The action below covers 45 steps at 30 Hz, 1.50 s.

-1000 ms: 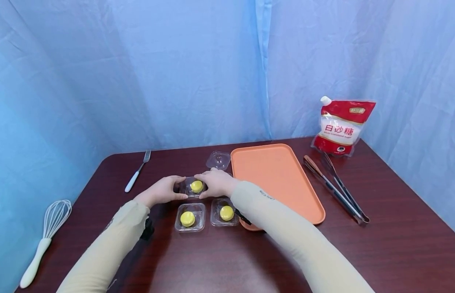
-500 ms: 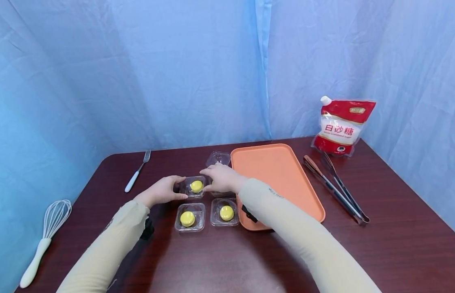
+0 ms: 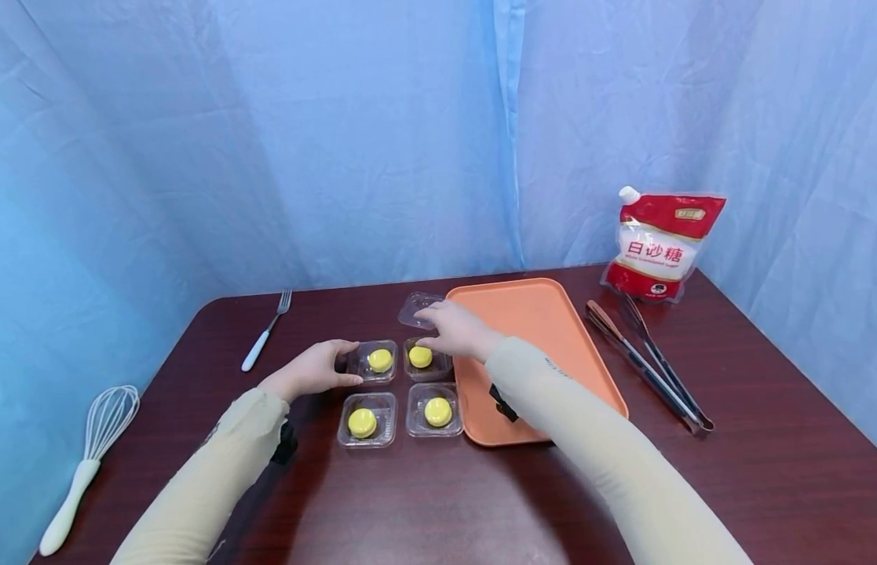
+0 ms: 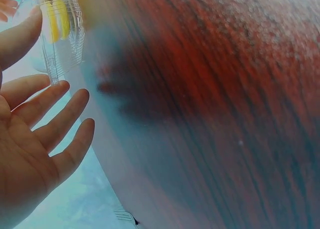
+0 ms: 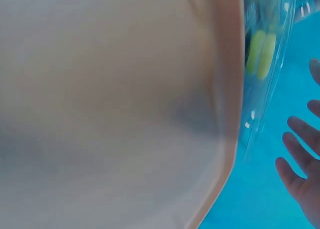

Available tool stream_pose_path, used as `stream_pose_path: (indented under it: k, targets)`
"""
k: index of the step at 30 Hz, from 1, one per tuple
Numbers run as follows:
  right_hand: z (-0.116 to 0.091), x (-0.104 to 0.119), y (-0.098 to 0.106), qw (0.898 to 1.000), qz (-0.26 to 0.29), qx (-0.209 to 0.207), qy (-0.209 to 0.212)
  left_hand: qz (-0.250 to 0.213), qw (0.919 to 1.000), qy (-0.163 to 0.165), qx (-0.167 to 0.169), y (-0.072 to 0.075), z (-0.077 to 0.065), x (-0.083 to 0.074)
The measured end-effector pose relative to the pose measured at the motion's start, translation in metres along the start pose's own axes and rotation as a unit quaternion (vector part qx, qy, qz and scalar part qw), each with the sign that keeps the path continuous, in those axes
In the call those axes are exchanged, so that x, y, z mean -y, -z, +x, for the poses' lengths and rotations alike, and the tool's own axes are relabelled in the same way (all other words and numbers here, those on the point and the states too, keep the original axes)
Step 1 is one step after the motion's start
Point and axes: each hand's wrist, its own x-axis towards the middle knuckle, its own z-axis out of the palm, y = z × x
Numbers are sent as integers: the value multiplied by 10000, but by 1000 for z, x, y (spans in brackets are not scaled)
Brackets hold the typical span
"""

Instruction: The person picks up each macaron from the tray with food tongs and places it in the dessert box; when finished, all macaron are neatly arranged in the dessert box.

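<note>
In the head view, four clear plastic boxes, each with a yellow macaron, form two rows. My left hand holds the far-left box by its left side, thumb near and fingers on the far corner. In the left wrist view, that box stands between thumb and fingertips. My right hand hovers over the far-right box, fingertips at its raised clear lid. The right wrist view shows its fingers spread and relaxed. The near-left box and near-right box sit in front.
An orange tray lies right of the boxes, under my right forearm. Tongs and a sugar pouch are farther right. A fork and whisk lie on the left. A blue curtain hangs behind the table.
My right hand has let go of the far-left box and moved right and back to the far-right box's lid, uncovering that box's macaron. The left hand has stayed in place.
</note>
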Motion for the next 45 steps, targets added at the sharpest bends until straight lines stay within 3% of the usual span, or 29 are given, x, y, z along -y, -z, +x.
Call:
stream_pose_path:
  k: [11,26,45]
  targets:
    - [-1,-24,4,9977,72,-537,-411,-30,10000,-65,-12,0,0,3]
    - [11,-36,-4,9971,301,-143,-687,-73,9999,-140,-39,1,-2,0]
    - [23,-35,-12,9968,268,83,-753,-108,9997,-176,-132,-1,-4,3]
